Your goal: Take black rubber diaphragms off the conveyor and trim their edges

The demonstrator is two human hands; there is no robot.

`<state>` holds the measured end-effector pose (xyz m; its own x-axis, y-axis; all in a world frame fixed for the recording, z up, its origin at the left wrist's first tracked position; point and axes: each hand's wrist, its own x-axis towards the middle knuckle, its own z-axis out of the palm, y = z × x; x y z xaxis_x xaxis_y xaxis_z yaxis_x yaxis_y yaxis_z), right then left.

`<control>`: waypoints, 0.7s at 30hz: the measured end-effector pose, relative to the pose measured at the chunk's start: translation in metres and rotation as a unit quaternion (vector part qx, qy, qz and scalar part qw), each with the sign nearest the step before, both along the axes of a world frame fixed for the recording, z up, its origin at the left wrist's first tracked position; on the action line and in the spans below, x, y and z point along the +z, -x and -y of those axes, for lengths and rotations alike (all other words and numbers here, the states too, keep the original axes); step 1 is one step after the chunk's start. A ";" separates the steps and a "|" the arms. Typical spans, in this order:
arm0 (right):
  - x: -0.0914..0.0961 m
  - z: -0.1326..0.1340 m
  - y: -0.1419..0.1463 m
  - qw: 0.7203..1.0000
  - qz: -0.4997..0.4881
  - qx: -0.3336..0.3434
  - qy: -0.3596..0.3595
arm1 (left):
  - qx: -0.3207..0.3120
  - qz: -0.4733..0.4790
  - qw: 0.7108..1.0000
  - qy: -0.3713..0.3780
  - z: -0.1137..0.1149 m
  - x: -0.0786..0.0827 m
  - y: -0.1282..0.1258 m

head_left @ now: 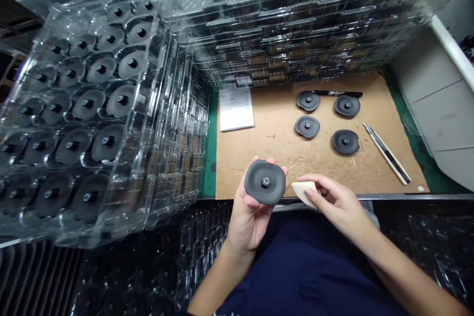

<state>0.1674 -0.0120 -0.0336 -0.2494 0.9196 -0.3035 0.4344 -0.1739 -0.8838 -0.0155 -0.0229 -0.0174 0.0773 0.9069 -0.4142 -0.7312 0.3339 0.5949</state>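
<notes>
My left hand (249, 215) is closed around a round dark grey disc (265, 182) with a small hub in its middle, held face up near the table's front edge. Just to its right, my right hand (335, 202) pinches a small cream-coloured wedge (304, 191), its tip close to the disc's rim. Several more discs like it (307, 126) lie in two rows on the brown cardboard sheet (281, 158) farther back.
A tall stack of clear plastic trays (92, 108) filled with discs stands at the left, another stack (296, 19) at the back. A paper form (236, 108), a black pen (336, 93) and a utility knife (387, 153) lie on the cardboard. A white cabinet (437, 103) stands at the right.
</notes>
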 end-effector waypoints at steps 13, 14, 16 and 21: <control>0.070 -0.027 0.055 0.956 -0.065 0.185 -0.217 | 0.018 -0.054 0.998 -0.012 0.010 0.007 -0.006; 0.070 -0.029 0.056 0.955 -0.059 0.156 -0.244 | 0.016 -0.059 0.998 -0.015 0.010 0.008 -0.006; 0.069 -0.029 0.054 0.943 -0.060 0.116 -0.306 | -0.001 -0.058 0.998 -0.021 0.009 0.010 -0.006; 0.069 -0.018 0.026 0.947 -0.076 0.221 -0.223 | -0.014 -0.030 0.999 -0.025 0.008 0.006 0.001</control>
